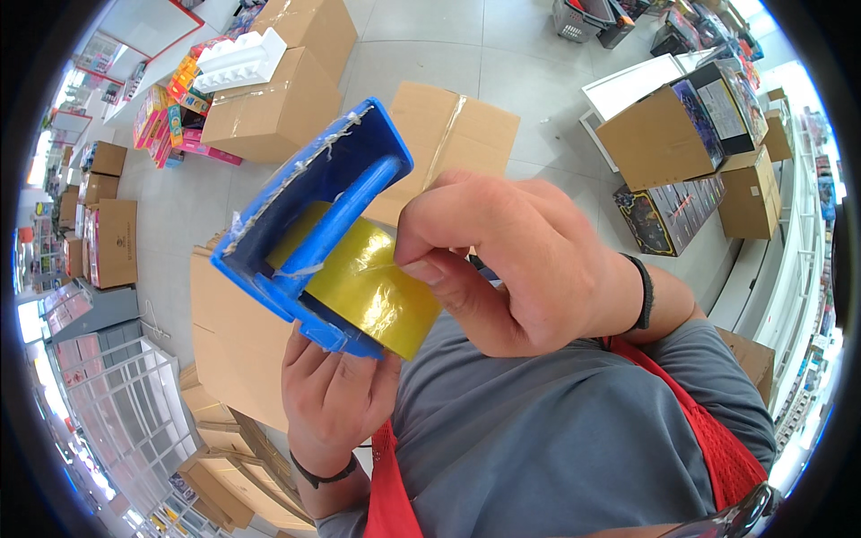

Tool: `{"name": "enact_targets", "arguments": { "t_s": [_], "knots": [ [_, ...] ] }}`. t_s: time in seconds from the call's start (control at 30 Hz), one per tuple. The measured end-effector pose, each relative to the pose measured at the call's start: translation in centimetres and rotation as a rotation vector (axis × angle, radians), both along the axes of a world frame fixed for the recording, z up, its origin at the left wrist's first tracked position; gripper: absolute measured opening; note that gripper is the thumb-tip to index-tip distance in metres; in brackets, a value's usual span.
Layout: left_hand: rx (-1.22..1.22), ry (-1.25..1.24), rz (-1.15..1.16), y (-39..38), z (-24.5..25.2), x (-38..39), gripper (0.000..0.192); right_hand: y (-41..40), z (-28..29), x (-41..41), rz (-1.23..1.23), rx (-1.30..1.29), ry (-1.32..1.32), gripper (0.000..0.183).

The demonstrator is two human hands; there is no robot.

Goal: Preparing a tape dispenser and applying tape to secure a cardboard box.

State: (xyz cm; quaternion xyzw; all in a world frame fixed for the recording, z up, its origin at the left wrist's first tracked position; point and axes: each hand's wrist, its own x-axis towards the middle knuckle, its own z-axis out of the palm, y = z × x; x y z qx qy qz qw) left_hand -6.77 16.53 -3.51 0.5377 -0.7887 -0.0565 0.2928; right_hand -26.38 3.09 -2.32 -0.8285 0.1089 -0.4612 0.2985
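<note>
A blue plastic tape dispenser [316, 235] is held up before my chest, its serrated edge hung with torn bits of tape. My left hand [340, 397] grips it from below. Inside sits a roll of yellowish packing tape [377, 289], shiny on its outer side. My right hand [511, 262] pinches thumb and forefinger together at the roll's surface; a tape end between them cannot be made out. Beyond the hands, a taped cardboard box [464, 134] rests on the floor, partly covered by the dispenser and right hand.
Stacked cardboard boxes [276, 114] with a white tray-like piece [242, 60] on top stand at upper left. Flattened cardboard [235, 336] lies at left. More boxes [656, 138] are piled at right beside white shelving. A grey basket [580, 23] stands at the top.
</note>
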Motion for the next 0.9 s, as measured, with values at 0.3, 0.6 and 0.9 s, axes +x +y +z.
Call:
{"name": "enact_targets", "arguments": {
  "t_s": [0.3,0.6,0.9],
  "knots": [
    [-0.068,0.02,-0.004,0.1,-0.5,0.0,0.031,0.7,-0.2,0.1,0.008,0.088,-0.037,0.021],
    [0.063,0.128,-0.045,-0.1,-0.4,-0.2,0.049,0.4,0.0,-0.3,-0.088,-0.011,0.051,0.018],
    [0.28,0.362,0.036,0.6,-1.7,-1.2,0.07,0.9,-1.3,0.8,-0.233,-0.08,-0.005,0.012]
  ]
}}
